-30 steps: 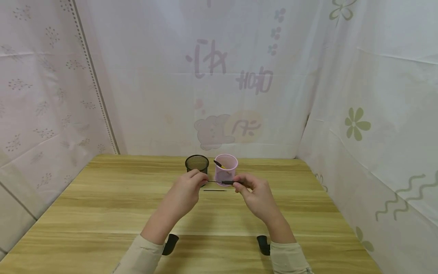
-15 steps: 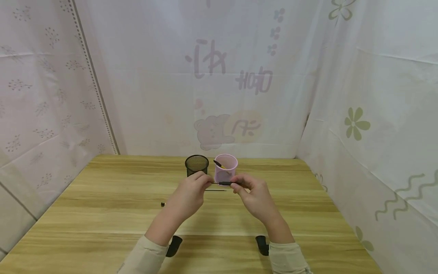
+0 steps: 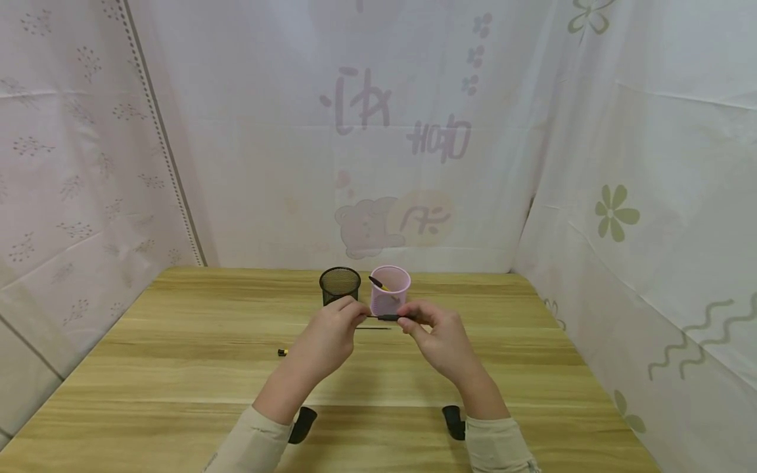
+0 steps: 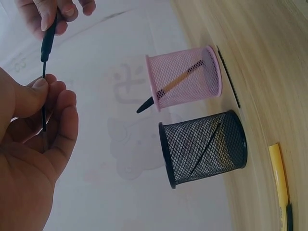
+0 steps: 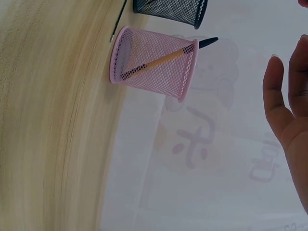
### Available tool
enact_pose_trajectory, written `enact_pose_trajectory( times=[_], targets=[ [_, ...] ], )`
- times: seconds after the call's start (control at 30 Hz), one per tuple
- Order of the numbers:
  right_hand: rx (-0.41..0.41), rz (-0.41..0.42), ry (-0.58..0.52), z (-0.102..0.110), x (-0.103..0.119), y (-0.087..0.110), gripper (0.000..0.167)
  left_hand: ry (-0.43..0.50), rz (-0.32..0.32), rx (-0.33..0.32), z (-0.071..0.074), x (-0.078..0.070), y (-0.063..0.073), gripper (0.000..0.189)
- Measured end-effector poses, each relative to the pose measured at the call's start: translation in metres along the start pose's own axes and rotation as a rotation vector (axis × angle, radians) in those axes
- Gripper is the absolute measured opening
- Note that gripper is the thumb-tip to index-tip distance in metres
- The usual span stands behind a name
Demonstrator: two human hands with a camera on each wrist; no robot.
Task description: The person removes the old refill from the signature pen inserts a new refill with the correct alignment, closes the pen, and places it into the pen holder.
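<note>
My left hand [image 4: 29, 139] pinches a thin dark pen refill [image 4: 44, 108] between thumb and fingers. The refill's far end meets the black pen grip section [image 4: 47, 44], which my right hand [image 3: 436, 332] pinches from the other side. Both hands are held up in front of the pen holders; the right wrist view shows only some fingers of the right hand, with the part it pinches out of frame. A yellow pen barrel with a black end [image 4: 279, 178] lies on the table left of my left forearm, partly hidden by it in the head view.
A pink mesh pen holder [image 5: 159, 67] contains a yellow-and-black pen [image 5: 166, 58]. Beside it stands a black mesh pen holder [image 4: 204, 149] with a thin dark stick inside. Another thin dark refill [image 3: 374, 328] lies on the wooden table [image 3: 177, 387] in front of the pink holder.
My left hand has moved right toward my right hand, and less of the refill shows between them. The yellow barrel's black end has come into view beside my left forearm.
</note>
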State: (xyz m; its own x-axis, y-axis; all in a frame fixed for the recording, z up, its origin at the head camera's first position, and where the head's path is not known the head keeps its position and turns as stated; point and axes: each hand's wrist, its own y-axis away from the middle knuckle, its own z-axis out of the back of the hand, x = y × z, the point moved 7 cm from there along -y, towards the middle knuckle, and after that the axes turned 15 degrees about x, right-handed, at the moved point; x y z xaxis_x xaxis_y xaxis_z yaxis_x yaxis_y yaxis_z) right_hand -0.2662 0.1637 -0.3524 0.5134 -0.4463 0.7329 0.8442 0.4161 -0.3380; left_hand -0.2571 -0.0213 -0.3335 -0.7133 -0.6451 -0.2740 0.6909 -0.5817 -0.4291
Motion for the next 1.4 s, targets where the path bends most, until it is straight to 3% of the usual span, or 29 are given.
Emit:
enact_pose_trajectory(
  times=[0.8, 0.9, 1.1, 1.2, 1.3, 1.4],
  targets=[
    [-0.006, -0.009, 0.011, 0.0024, 0.0027, -0.0009, 0.008, 0.009, 0.017, -0.007, -0.0003, 0.0005, -0.0008, 0.011],
    [-0.011, -0.001, 0.013, 0.0031, 0.003, -0.0004, 0.008, -0.024, 0.028, -0.023, 0.0005, 0.0014, 0.0008, 0.008],
    [-0.015, 0.029, -0.007, 0.0025, 0.0029, 0.0002, 0.006, -0.206, 0.033, -0.102, 0.0014, 0.0025, 0.006, 0.005],
    [-0.019, 0.025, -0.012, 0.0022, 0.002, 0.0004, 0.006, -0.246, 0.033, -0.127, 0.0021, 0.0027, 0.008, 0.007],
    [-0.017, 0.009, -0.015, 0.0021, 0.0015, 0.0005, 0.007, -0.234, 0.028, -0.112, 0.0018, 0.003, 0.0079, 0.008],
    [-0.016, 0.001, -0.012, 0.0022, 0.0014, 0.0005, 0.007, -0.193, 0.029, -0.054, -0.0003, 0.0028, 0.0065, 0.016]
  ],
)
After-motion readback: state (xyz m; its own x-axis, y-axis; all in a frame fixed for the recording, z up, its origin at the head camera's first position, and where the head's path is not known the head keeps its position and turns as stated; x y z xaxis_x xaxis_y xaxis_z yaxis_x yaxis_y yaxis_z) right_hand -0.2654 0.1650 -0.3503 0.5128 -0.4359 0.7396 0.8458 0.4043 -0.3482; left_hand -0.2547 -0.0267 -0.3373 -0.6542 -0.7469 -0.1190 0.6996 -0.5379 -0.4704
